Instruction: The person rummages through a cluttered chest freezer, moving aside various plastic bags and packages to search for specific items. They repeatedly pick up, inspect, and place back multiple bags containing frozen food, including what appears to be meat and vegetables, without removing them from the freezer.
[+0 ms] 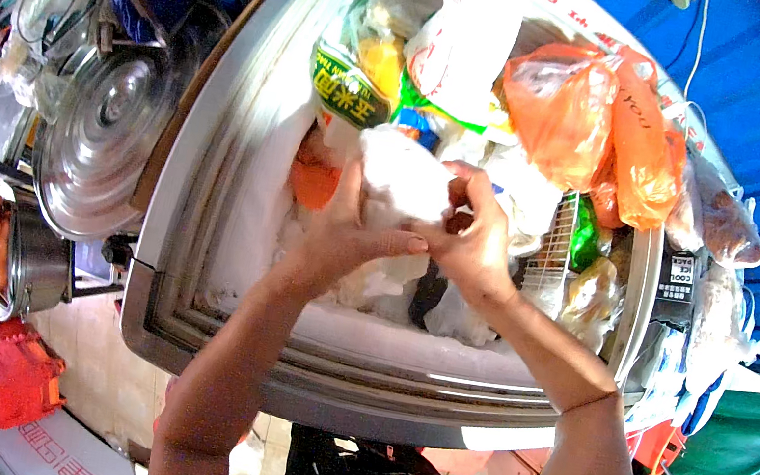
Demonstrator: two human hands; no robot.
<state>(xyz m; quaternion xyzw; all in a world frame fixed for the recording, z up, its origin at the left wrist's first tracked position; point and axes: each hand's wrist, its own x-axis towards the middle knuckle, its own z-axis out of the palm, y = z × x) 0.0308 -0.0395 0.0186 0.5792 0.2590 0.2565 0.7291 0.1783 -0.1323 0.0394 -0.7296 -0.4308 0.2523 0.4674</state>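
Note:
Both of my hands are over the opening of a chest freezer [359,413]. Between them is a white plastic-wrapped bundle [407,171], its contents hidden. My left hand [343,235] grips its near left side. The fingers of my right hand [475,238] curl around its right side, and the two thumbs nearly meet at the near edge. Behind the bundle stands a green and yellow printed food packet [353,88]. Something orange [314,184] lies left of my left fingers. More white bags [384,283] lie under my wrists.
Orange plastic bags [563,114] heap at the back right, above a white wire basket [549,253]. Frost coats the freezer's inner wall [254,210]. Wrapped bags [723,213] rest beyond the right rim. Left of the freezer are a round metal lid [112,113] and a metal pot [41,258].

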